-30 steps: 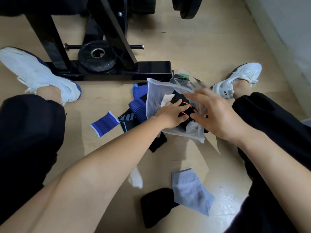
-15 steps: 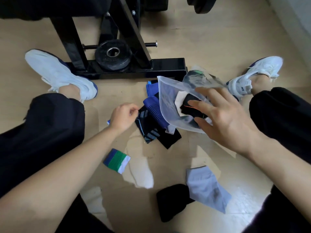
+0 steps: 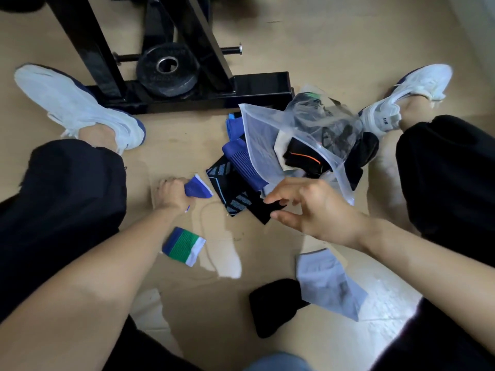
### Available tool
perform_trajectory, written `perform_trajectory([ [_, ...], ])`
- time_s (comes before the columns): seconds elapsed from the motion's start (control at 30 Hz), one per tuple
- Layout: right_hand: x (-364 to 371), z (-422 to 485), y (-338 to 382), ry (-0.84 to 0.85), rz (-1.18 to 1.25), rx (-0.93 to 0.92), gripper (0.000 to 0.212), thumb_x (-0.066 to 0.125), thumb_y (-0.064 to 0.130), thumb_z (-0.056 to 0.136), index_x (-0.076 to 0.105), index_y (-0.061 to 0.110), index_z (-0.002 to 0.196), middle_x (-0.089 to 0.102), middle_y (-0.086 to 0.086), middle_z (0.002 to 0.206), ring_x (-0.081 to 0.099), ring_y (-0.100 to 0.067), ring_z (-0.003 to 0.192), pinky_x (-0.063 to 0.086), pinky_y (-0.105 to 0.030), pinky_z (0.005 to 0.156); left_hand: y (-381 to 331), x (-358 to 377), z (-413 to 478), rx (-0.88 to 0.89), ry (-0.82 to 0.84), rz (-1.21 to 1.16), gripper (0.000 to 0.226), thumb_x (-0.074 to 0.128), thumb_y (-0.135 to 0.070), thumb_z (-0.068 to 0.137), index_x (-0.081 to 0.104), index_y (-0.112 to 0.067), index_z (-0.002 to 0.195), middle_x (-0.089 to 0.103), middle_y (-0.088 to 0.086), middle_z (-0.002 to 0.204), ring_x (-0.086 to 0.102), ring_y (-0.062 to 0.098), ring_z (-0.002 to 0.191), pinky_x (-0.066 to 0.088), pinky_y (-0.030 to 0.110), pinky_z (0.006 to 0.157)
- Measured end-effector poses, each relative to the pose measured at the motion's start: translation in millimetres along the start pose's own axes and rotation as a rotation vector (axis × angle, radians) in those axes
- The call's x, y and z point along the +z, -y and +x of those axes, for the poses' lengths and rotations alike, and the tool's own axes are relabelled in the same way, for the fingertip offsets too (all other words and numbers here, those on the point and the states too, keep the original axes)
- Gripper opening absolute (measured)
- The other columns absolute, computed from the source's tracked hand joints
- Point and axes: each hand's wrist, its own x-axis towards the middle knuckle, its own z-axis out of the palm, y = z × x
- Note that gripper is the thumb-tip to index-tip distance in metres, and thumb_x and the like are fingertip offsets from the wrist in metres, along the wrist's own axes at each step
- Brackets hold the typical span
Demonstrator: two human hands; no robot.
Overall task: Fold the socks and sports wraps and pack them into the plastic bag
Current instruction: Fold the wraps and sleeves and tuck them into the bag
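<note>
The translucent plastic bag (image 3: pixel 270 145) looks thin, smooth and crinkled. The blue ribbed cloth wristband (image 3: pixel 197 188) looks knitted and matt. The beige floor (image 3: pixel 334 49) is glossy. The black metal frame (image 3: pixel 187 99) shines.

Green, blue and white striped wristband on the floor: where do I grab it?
Pinch the striped fabric wristband across its white end, from above and the right with the open right hand; it lies flat, touching no other item.

Your left hand (image 3: pixel 172 195) is gripping a blue wrap (image 3: pixel 197 189), knuckles facing up and forearm stretching far. Your right hand (image 3: pixel 313 210) is hovering to its right, fingers loosely spread and relaxed.
</note>
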Motion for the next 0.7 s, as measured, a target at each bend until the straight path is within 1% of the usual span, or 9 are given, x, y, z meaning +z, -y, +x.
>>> perform_trajectory([
  [0.1,12,0,-3,0.013,0.159,0.174,0.024,0.077,0.019,0.085,0.073,0.020,0.109,0.071,0.005,0.096,0.066,-0.007,0.082,0.053,-0.021,0.075,-7,-14,-25,0.083,0.022,-0.156,0.022,0.071,-0.009,0.072,0.069,-0.025,0.087,0.065,0.009,0.098,0.062,0.035,0.094,0.051,0.038,0.078],
  [0.17,17,1,-2,0.013,0.263,0.257,0.024,0.077,0.019,0.085,0.072,0.021,0.109,0.072,0.002,0.093,0.067,-0.012,0.080,0.055,-0.025,0.073,-15,-27,-42,0.126,0.094,-0.230,0.024,0.076,-0.009,0.070,0.059,-0.026,0.073,0.064,0.002,0.084,0.063,0.030,0.083,0.050,0.037,0.070],
  [0.27,21,3,3,0.017,0.346,0.368,0.034,0.078,0.021,0.085,0.067,0.021,0.117,0.067,0.002,0.104,0.067,-0.018,0.084,0.056,-0.027,0.073,-38,-49,-73,0.220,0.169,-0.292,0.029,0.084,-0.019,0.066,0.056,-0.021,0.072,0.063,-0.002,0.069,0.055,0.020,0.067,0.049,0.036,0.064],
  [0.37,26,0,11,-0.021,0.330,0.421,0.057,0.081,0.025,0.081,0.056,0.023,0.133,0.059,0.005,0.123,0.059,-0.011,0.092,0.052,-0.021,0.079,-66,-69,-113,0.375,0.244,-0.366,0.032,0.088,-0.021,0.064,0.058,-0.024,0.074,0.061,-0.005,0.066,0.051,0.009,0.059,0.046,0.032,0.061],
  [0.43,32,-7,14,-0.018,0.319,0.410,0.067,0.082,0.024,0.080,0.050,0.025,0.139,0.055,0.006,0.128,0.054,-0.008,0.100,0.047,-0.023,0.088,-80,-79,-137,0.455,0.288,-0.404,0.034,0.091,-0.023,0.065,0.060,-0.027,0.077,0.060,-0.009,0.068,0.050,0.005,0.059,0.043,0.026,0.060],
  [0.5,40,-16,13,-0.015,0.377,0.398,0.059,0.081,0.023,0.081,0.056,0.024,0.134,0.062,0.001,0.117,0.059,-0.012,0.093,0.050,-0.027,0.082,-93,-87,-155,0.507,0.298,-0.429,0.034,0.091,-0.025,0.065,0.060,-0.028,0.080,0.062,-0.009,0.071,0.051,0.005,0.061,0.046,0.028,0.062],
  [0.6,48,-30,9,-0.109,0.440,0.390,0.029,0.076,0.025,0.079,0.068,0.023,0.107,0.068,-0.011,0.089,0.061,-0.027,0.074,0.053,-0.037,0.070,-105,-94,-173,0.523,0.337,-0.485,0.035,0.092,-0.022,0.065,0.062,-0.027,0.082,0.067,-0.009,0.074,0.057,0.007,0.062,0.049,0.029,0.064],
  [0.67,51,-35,6,-0.158,0.415,0.414,0.011,0.075,0.019,0.081,0.069,0.019,0.091,0.067,-0.011,0.078,0.056,-0.021,0.065,0.050,-0.039,0.067,-105,-95,-179,0.480,0.407,-0.556,0.032,0.092,-0.019,0.068,0.066,-0.023,0.086,0.074,-0.004,0.081,0.069,0.015,0.071,0.056,0.034,0.071],
  [0.7,53,-36,4,-0.174,0.424,0.431,0.008,0.076,0.015,0.082,0.068,0.016,0.086,0.065,-0.008,0.074,0.054,-0.015,0.064,0.049,-0.037,0.065,-104,-94,-180,0.449,0.426,-0.598,0.030,0.091,-0.018,0.069,0.068,-0.021,0.087,0.076,-0.001,0.083,0.072,0.018,0.076,0.058,0.037,0.075],
])
